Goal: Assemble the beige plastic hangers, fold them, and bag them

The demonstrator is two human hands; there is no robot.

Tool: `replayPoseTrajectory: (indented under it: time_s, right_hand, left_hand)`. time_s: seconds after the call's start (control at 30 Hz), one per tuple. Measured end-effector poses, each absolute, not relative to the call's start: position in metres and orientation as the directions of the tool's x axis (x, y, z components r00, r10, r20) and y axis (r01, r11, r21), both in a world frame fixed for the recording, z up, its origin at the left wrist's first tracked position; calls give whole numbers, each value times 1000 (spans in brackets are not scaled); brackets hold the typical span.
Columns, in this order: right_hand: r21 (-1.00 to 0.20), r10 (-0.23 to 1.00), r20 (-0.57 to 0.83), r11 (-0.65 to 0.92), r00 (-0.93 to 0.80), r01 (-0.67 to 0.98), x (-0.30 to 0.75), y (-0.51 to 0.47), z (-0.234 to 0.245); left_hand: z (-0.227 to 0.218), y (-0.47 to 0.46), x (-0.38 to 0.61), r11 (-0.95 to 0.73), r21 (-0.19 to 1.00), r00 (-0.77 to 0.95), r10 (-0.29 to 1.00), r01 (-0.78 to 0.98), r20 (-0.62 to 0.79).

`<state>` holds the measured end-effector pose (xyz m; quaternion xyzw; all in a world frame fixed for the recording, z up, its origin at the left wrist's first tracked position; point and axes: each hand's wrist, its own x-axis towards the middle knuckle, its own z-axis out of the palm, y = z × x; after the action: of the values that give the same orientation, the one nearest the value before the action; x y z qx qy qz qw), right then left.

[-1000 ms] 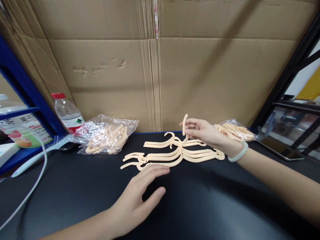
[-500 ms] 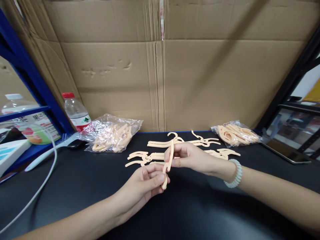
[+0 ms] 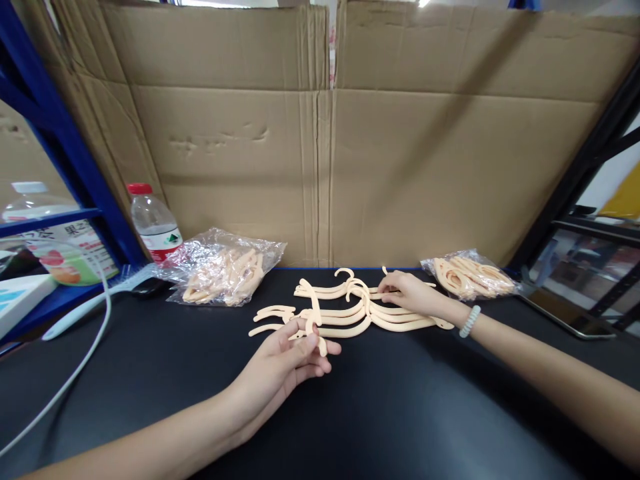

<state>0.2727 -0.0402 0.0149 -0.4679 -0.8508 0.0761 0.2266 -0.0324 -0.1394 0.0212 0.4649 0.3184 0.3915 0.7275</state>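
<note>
Head view: at six o'clock, pinching a pale curved piece (image 3: 316, 312) between thumb and fingers of the left hand (image 3: 274, 368), tilted up off the tabletop (image 3: 400, 413), presumably to free the other side for reaching. At four o'clock, curled down over the far row with the right hand (image 3: 413, 293); touching or near pale parts there, but cannot tell whether pinching one. Just below centre, towards six o'clock, laid flat in rows: hanger parts (image 3: 333, 313), aligned and crossing at the curved middle, perhaps for easy sorting within reach. Between eight and nine o'clock, heaped loosely inside a crumpled clear left bag (image 3: 267, 249), more pale pieces; at three o'clock, packed flatter in a clear right bag (image 3: 469, 254), likewise. At nine o'clock, stood upright beyond the bag, a red-capped bottle (image 3: 155, 217); cannot tell how full.
</note>
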Motion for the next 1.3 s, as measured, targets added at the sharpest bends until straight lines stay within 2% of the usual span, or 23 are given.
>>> replayPoseTrajectory:
  time_s: [0.23,0.4,0.57,0.7,0.87,1.07,1.3]
  right_hand:
    - [-347,841,353,525,-410,777,270,-33,11]
    - [-330,819,473,507,-326,796,274,-25,19]
    - [-286,742,624,508,-244,812,276,-26,34]
    - [-279,696,694,494,-183,824,276,-36,47]
    - [-324,688,713,498,-139,804,276,-74,51]
    - [-315,703,686,522,-190,793,276,-128,34]
    - [-360,689,709,536,-149,764,279,-143,19]
  left_hand:
    - [17,-138,-31,237,929,481,873,-286,-75]
    - [17,-137,-31,218,937,439,895,-274,-80]
    - [20,-139,-32,199,947,443,894,-254,-69]
    - [24,-141,-32,188,954,433,898,-235,-70]
    - [26,-137,-35,164,954,387,920,-249,-57]
    - [28,-131,-38,115,946,327,945,-305,-10]
    - [29,-130,-37,49,939,274,960,-340,49]
